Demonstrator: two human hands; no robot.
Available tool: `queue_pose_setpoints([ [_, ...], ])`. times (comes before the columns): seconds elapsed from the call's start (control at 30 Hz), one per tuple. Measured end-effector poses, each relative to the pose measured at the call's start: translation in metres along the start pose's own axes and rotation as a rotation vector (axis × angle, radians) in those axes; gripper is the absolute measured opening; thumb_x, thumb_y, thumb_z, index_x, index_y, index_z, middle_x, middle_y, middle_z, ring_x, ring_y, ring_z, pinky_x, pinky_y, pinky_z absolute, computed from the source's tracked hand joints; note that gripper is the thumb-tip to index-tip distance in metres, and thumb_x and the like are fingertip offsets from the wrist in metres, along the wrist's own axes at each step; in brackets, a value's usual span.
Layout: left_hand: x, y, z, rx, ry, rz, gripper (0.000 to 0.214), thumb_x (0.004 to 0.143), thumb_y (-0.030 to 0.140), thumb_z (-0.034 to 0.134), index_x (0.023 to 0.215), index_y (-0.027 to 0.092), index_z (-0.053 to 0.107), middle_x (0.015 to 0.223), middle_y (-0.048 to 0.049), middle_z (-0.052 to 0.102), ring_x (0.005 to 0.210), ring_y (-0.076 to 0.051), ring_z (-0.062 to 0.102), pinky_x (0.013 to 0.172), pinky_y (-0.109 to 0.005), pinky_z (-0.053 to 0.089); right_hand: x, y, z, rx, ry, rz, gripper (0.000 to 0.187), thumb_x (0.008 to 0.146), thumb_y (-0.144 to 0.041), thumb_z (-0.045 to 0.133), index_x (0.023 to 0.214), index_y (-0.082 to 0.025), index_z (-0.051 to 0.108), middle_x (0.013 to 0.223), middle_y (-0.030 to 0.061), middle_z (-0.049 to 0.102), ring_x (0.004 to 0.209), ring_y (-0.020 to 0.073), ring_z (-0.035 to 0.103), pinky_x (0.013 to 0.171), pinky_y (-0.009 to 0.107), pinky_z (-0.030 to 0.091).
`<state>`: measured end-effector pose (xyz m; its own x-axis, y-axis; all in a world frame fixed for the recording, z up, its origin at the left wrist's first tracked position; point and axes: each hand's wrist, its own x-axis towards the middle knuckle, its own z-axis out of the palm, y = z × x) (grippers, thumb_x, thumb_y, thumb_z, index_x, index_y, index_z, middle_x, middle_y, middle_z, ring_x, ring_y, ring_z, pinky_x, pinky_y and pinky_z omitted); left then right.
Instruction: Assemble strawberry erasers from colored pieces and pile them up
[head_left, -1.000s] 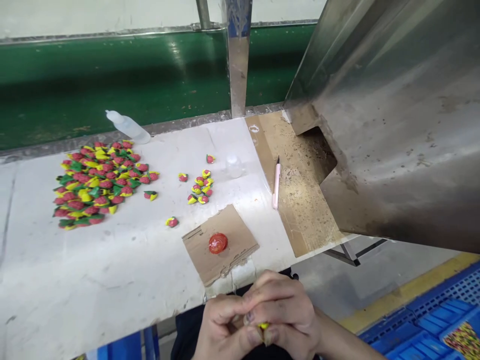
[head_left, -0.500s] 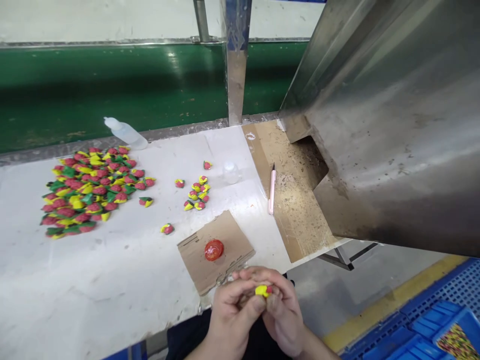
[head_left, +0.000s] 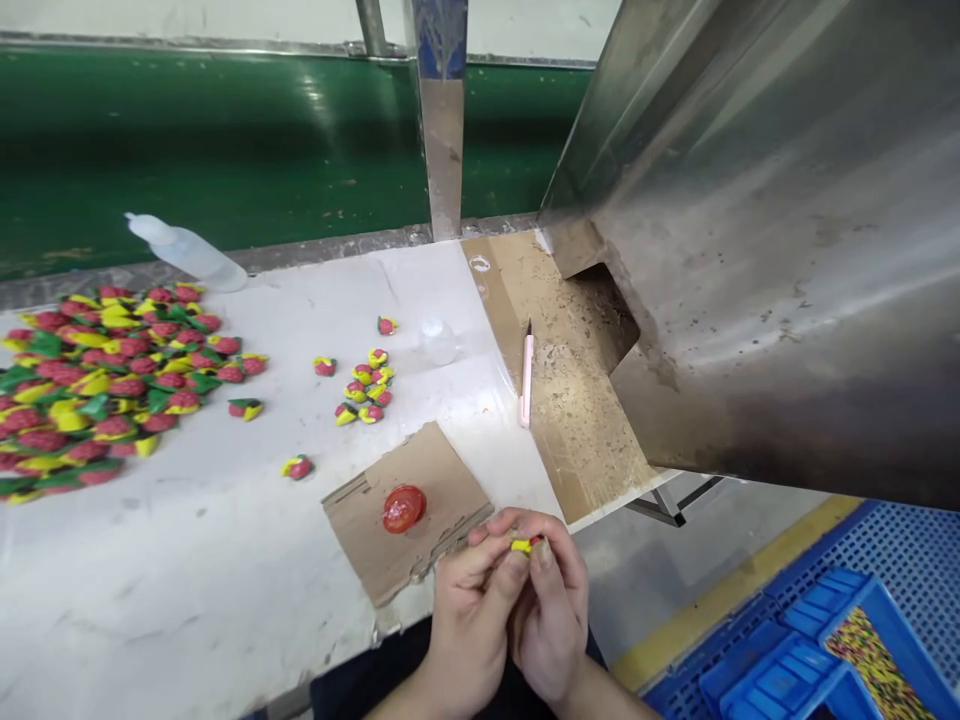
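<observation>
A small yellow-and-red moulded piece (head_left: 523,546) is pinched between the thumbs and fingers of both hands, mostly covered by them. My left hand (head_left: 472,610) is closed on its left side, and my right hand (head_left: 553,600) is closed on its right. Just beyond the hands lies a brown cardboard square (head_left: 360,525) bearing a small red dish (head_left: 404,509) with a glossy look. Similar red, yellow and green pieces form a small cluster (head_left: 366,385) behind the cardboard, and a single piece (head_left: 298,467) lies to its left.
A large pile of pieces (head_left: 112,375) covers the table's left side, with a translucent bottle (head_left: 191,255) leaning behind. A clear round container (head_left: 437,341) and a pink craft knife (head_left: 526,380) lie farther back. A metal chute (head_left: 765,300) rises at right; blue bins (head_left: 892,630) stand below.
The view has shifted, so the table items sit farther left. Both hands still hold the piece; the fingers have moved around it and now cover more of it.
</observation>
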<state>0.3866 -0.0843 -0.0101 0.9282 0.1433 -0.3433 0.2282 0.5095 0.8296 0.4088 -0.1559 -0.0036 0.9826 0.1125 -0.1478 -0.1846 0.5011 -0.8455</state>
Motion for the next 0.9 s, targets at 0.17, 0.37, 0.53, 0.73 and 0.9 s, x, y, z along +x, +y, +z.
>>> queue_pose_setpoints([
  [0.17, 0.0, 0.003, 0.0, -0.095, -0.002, -0.035, 0.024, 0.093, 0.045, 0.078, 0.104, 0.027, 0.088, 0.085, -0.0061, 0.087, 0.072, -0.016, 0.077, 0.071, -0.019, 0.06, 0.0, -0.005, -0.003, 0.007, -0.048, 0.028, 0.018, 0.107, -0.04, 0.062, 0.108, -0.031, 0.078, 0.108, 0.0008, 0.077, 0.104, 0.018, 0.076, 0.097, 0.031, 0.061],
  [0.37, 0.004, 0.015, 0.001, -0.404, -0.008, -0.133, 0.018, 0.077, 0.042, 0.093, 0.091, 0.032, 0.089, 0.087, -0.0038, 0.088, 0.079, -0.016, 0.082, 0.08, -0.021, 0.064, -0.003, -0.007, -0.011, -0.072, -0.098, 0.026, 0.024, 0.104, -0.043, 0.067, 0.124, -0.033, 0.076, 0.119, 0.0058, 0.079, 0.113, 0.0245, 0.076, 0.102, 0.039, 0.061],
  [0.53, 0.01, 0.005, -0.004, -0.363, -0.081, -0.085, 0.017, 0.08, 0.041, 0.091, 0.093, 0.031, 0.089, 0.082, -0.0068, 0.088, 0.075, -0.021, 0.084, 0.08, -0.032, 0.068, 0.004, -0.007, -0.009, 0.012, -0.089, 0.089, 0.022, 0.1, -0.044, 0.072, 0.118, -0.032, 0.079, 0.117, 0.0064, 0.081, 0.113, 0.0251, 0.076, 0.102, 0.038, 0.061],
  [0.73, 0.009, -0.008, -0.01, -0.263, -0.077, -0.022, 0.022, 0.083, 0.044, 0.087, 0.1, 0.03, 0.088, 0.088, -0.0094, 0.088, 0.078, -0.026, 0.084, 0.081, -0.038, 0.069, 0.005, -0.007, -0.008, 0.055, -0.104, 0.092, 0.024, 0.099, -0.042, 0.075, 0.12, -0.032, 0.079, 0.119, 0.0068, 0.08, 0.114, 0.0244, 0.076, 0.102, 0.038, 0.061],
  [0.9, 0.006, -0.005, -0.007, -0.125, -0.022, -0.002, 0.027, 0.085, 0.047, 0.084, 0.097, 0.023, 0.089, 0.086, -0.0137, 0.088, 0.073, -0.028, 0.084, 0.074, -0.038, 0.071, -0.002, -0.003, -0.005, 0.078, -0.035, 0.083, 0.02, 0.102, -0.042, 0.071, 0.118, -0.034, 0.079, 0.116, 0.0038, 0.081, 0.108, 0.0201, 0.078, 0.1, 0.032, 0.062],
])
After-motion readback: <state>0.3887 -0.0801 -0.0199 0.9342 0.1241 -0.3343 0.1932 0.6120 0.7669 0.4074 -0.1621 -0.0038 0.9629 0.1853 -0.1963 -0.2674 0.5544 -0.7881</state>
